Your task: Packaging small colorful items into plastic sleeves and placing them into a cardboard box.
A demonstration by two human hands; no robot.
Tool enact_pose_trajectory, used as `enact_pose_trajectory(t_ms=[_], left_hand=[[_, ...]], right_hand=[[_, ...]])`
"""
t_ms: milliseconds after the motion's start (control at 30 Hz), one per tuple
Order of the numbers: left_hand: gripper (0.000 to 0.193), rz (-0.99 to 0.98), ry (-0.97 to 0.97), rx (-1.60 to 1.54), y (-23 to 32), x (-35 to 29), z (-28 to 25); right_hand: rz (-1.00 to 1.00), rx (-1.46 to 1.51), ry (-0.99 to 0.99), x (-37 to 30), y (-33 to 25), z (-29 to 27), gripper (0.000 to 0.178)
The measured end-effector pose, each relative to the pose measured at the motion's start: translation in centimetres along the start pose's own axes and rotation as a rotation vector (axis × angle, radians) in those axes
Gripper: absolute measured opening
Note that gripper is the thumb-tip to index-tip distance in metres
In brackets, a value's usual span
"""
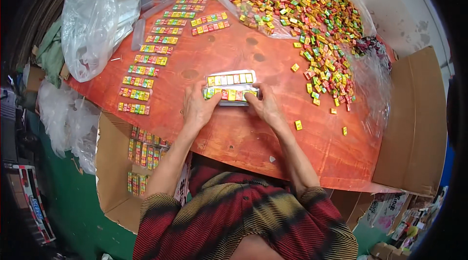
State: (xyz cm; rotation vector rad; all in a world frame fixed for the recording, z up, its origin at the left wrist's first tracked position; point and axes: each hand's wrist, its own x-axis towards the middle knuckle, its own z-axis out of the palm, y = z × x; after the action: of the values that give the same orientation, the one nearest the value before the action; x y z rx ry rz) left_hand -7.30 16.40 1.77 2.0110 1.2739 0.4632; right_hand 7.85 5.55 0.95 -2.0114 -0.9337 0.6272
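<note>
Between my two hands lies a transparent plastic blister pack [230,95] holding a row of small yellow, green and red boxes. My left hand [196,107] grips its left end, thumb on top. At the right end, my right hand [267,109] pinches it the same way, thumb pressed on the last box. Just beyond it, another blister pack [230,79] shows a row of yellow-edged pieces with pale middles. My fingertips reach near its ends; whether they touch it is hidden.
A big heap of little boxes [312,11] spills from a plastic bag at the far right of the red table [229,138]. Filled packs [144,70] line the left side. An open carton [114,172] with packs stands below left; another carton [407,123] stands right.
</note>
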Motion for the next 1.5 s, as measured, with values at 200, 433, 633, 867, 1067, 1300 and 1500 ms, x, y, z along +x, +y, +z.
enact_pose_trajectory(t_ms=[200, 433, 633, 867, 1067, 1300, 1500], left_hand=[[0.052, -0.034, -0.010, -0.156, -0.5, -0.3, 0.8], [0.046, 0.045, 0.069, -0.382, 0.3, 0.9, 1.2], [0.070, -0.117, 0.029, -0.189, 2.1, 4.3, 1.5], [0.083, -0.186, 0.173, -0.170, 3.5, 4.3, 3.6], [0.076, -0.303, 0.411, -0.320, 6.1, 3.7, 6.5], [0.077, -0.318, 0.257, -0.455, 5.5, 3.3, 6.0], [0.072, -0.301, 0.279, -0.623, 4.5, 2.7, 6.5]], right_hand=[[0.124, 0.268, -0.056, -0.4, 0.1, 0.2, 0.044], [0.137, 0.466, -0.089, 1.0, -0.6, -1.6, 0.041], [0.000, 0.154, -0.284, 6.6, 1.4, -2.5, 0.041], [-0.194, -0.223, -0.795, 10.5, -2.0, -5.5, 0.036], [-0.135, -0.194, -0.821, 7.1, -1.7, -4.1, 0.037], [0.090, 0.050, -0.666, 3.2, -2.7, -2.7, 0.043], [0.091, 0.235, -0.490, 1.6, -2.3, -1.8, 0.046]])
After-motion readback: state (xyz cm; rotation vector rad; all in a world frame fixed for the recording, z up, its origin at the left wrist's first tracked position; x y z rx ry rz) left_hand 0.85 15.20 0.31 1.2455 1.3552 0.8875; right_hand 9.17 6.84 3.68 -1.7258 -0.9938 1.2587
